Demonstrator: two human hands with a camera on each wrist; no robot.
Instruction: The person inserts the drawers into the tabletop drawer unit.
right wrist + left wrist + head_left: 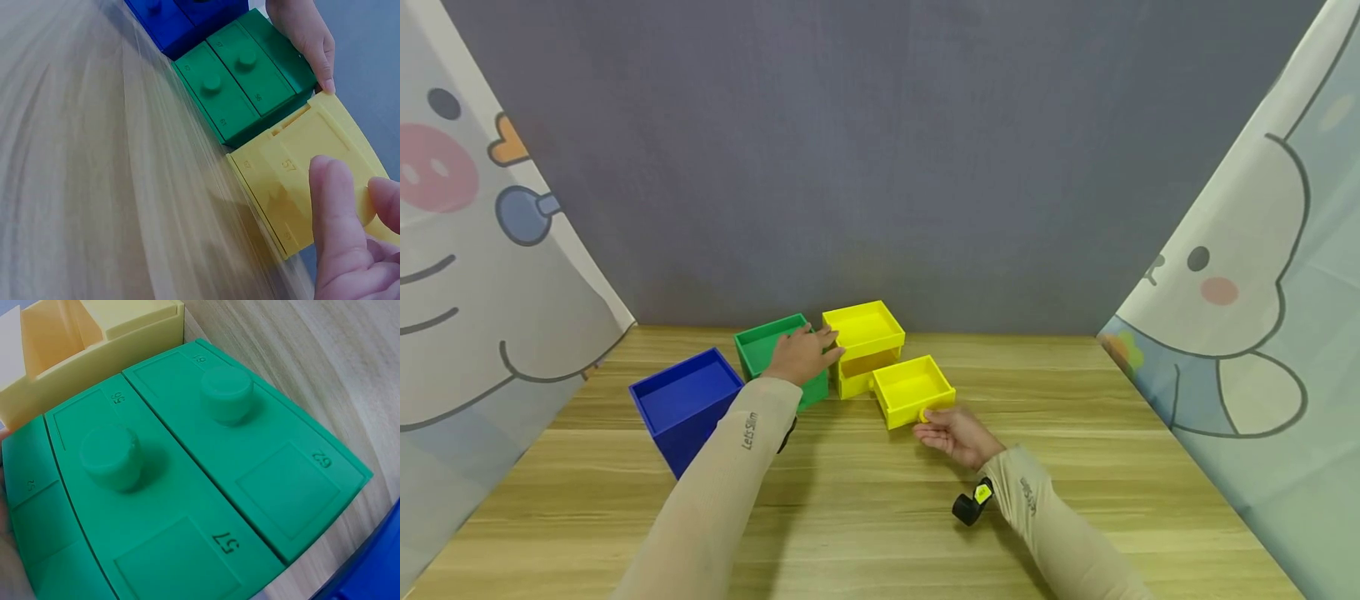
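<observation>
My right hand (958, 437) pinches the round knob (923, 414) of a yellow drawer (913, 390) between thumb and fingers. The drawer is pulled far forward of the yellow cabinet (859, 329), its back end right by the cabinet, whose upper opening shows hollow. Over the green drawer box (767, 340) reaches my left hand (801, 357), fingers extended, with fingertips at the near left edge of the yellow cabinet. Two green drawer fronts with round knobs (112, 456) fill the left wrist view. In the right wrist view, the left hand (307, 40) touches the yellow cabinet's corner.
To the left stands a blue drawer box (688, 396), angled beside the green one. All boxes sit on a wooden table (880, 517). A dark grey panel (880, 167) rises behind, and cartoon-printed cloths flank both sides.
</observation>
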